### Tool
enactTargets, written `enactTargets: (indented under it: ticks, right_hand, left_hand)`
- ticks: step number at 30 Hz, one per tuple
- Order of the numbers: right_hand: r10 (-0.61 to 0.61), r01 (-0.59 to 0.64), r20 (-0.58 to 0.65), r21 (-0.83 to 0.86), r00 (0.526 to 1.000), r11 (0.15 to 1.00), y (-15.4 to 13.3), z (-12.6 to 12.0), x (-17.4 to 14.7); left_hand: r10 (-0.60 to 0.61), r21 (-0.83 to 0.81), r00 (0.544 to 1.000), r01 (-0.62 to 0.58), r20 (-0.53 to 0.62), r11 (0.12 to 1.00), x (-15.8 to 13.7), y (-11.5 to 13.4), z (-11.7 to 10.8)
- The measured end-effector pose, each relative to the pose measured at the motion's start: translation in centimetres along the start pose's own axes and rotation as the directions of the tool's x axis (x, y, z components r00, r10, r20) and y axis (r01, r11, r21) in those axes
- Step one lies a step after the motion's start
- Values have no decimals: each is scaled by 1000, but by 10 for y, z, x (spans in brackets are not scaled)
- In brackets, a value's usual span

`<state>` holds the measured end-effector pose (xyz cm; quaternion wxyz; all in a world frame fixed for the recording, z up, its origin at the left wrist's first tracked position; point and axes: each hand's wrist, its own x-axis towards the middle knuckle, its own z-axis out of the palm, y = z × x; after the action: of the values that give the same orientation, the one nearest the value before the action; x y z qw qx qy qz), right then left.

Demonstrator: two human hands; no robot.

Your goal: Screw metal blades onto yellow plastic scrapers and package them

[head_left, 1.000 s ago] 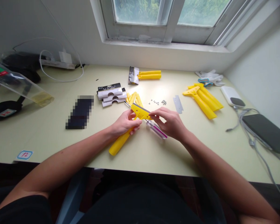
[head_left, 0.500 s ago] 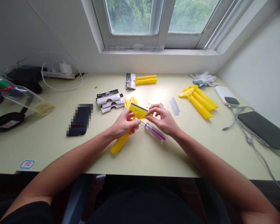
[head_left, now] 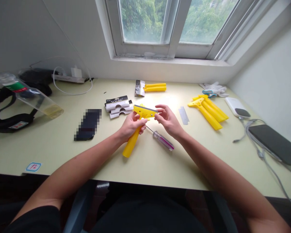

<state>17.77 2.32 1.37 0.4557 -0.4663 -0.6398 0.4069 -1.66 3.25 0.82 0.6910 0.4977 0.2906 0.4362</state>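
Observation:
My left hand (head_left: 131, 127) is closed round a yellow scraper (head_left: 131, 144), near where its handle meets the wide head. A dark strip, apparently the blade, runs along the head's far edge, and a screw shows near its right end. The fingers of my right hand (head_left: 169, 121) are curled at that right end, pinching the scraper's corner. Beneath the hands a screwdriver (head_left: 163, 140) with a clear and purple handle lies on the table, its shaft partly hidden. Thin metal blades (head_left: 183, 116) rest right of my right hand. Another yellow piece is mostly covered behind the held scraper.
Several yellow scrapers (head_left: 210, 114) lie at right, near white gloves (head_left: 214, 89) and a power bank (head_left: 235, 106). Cardboard packages (head_left: 118, 105) sit left of centre; packaged yellow handles (head_left: 155, 87) lie behind. A pixelated dark object (head_left: 88, 125) and a bottle (head_left: 41, 100) are at left.
The scraper has turned in my left hand, so its head lies more level and a screw shows near its right end. My right fingers stay at that end. The whole view has shifted slightly.

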Motion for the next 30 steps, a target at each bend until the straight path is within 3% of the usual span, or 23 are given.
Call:
enactTargets:
  ticks: [2,3,5,7,9,12,14,17,20,24,30]
  right_hand:
    - [-69,62,-12,-307,998,950,-6,-11,-14]
    - [-73,83,40,-460,997,884,-9,-17,-21]
    - [43,116,222,-656,974,746,-14,-28,-34]
    - [202,135,352,-733,914,667,-18,-35,-44]
    - [279,141,392,-764,877,629,-21,-39,-47]
    - [278,149,411,-751,868,643,-25,-49,-45]
    - [220,135,406,-683,887,718,-26,-63,-42]
    - [126,18,267,-479,956,878,-24,-87,-38]
    - [-26,18,-38,-196,999,980,-19,-102,-35]
    - [-226,243,-374,-1,899,970,-12,-101,-28]
    - [-343,417,-611,-23,714,909,-14,-93,-21]
  left_hand:
    - [9,-11,999,-10,-52,1000,0,1,-2]
    - [12,-14,997,-13,-71,1000,2,1,-4]
    - [20,-18,995,-22,-98,1000,5,1,-7]
    - [32,-19,992,-34,-126,999,8,1,-10]
    - [29,-20,989,-33,-148,999,9,0,-10]
    - [9,-20,988,-12,-157,1000,9,0,-10]
    - [6,-19,989,-9,-150,1000,8,-1,-9]
    - [7,-21,990,-10,-138,1000,7,-1,-10]
    - [3,-21,990,-6,-140,1000,8,-2,-11]
    - [-14,-13,988,12,-151,1000,8,-2,-9]
    - [-48,-6,981,47,-190,999,6,-4,-5]
